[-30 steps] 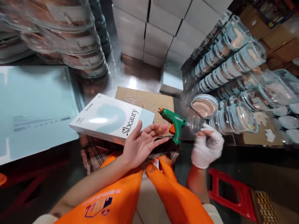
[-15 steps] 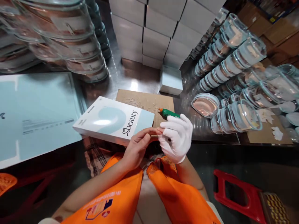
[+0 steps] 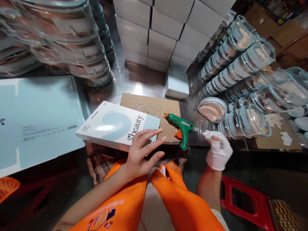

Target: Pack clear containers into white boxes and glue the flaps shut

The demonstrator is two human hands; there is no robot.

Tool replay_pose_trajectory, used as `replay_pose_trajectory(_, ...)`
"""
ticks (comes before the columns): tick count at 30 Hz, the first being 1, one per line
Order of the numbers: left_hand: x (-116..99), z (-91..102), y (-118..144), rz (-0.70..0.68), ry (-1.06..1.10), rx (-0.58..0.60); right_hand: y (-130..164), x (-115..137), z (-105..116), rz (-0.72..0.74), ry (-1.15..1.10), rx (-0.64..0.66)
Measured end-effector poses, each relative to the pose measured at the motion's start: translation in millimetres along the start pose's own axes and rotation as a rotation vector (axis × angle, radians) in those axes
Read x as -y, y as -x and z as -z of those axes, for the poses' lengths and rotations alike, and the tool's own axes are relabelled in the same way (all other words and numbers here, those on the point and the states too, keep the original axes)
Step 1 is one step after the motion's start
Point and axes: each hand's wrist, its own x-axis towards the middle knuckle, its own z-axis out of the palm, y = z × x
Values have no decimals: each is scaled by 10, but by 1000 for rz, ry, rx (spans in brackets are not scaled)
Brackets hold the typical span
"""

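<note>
My bare left hand is open, its fingers spread over the right front edge of a white and pale blue box printed "Sbeauty". I cannot tell whether the fingertips touch it. Right of the box, a green hot glue gun with an orange nozzle and trigger lies on a cardboard sheet, its handle pointing towards me. My right hand wears a white glove with a bare fingertip showing. It is at the table's front edge, right of the glue gun, fingers curled together; whatever they may hold is hidden.
Stacks of clear oval containers stand at the left and the right. One single container lies beyond my right hand. White boxes are piled at the back. A large pale blue panel lies left. A red stool stands below.
My hands were together, pinching a thin greenish piece. They have parted: the right moved right and uncovered the glue gun, the left opened out. The thin piece no longer shows.
</note>
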Motion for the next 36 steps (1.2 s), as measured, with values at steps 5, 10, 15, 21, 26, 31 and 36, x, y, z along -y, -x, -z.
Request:
replay_pose_trajectory(5,59,21,-47,-114,-81,-99,-21,-350,642,-267,764,221)
replay_pose_trajectory(10,177,-112,-28,-421,-111,-154,351,175,140,-208,-337,318)
replay_pose_trajectory(15,126,-104,-53,-364,-13,-252,512,432,-573,-599,-1379,726)
replay_pose_trajectory(21,-154,54,-339,-372,-302,68,506,453,-654,-652,-1520,884)
replay_pose_trajectory(26,-245,-108,-478,-290,-132,171,655,405,-642,-850,-1415,865)
replay_pose_trajectory(31,-216,-59,-504,-168,59,-489,698,411,-578,-861,-1447,939)
replay_pose_trajectory(36,-233,30,-408,-465,-379,-200,676,474,-531,-993,-1416,824)
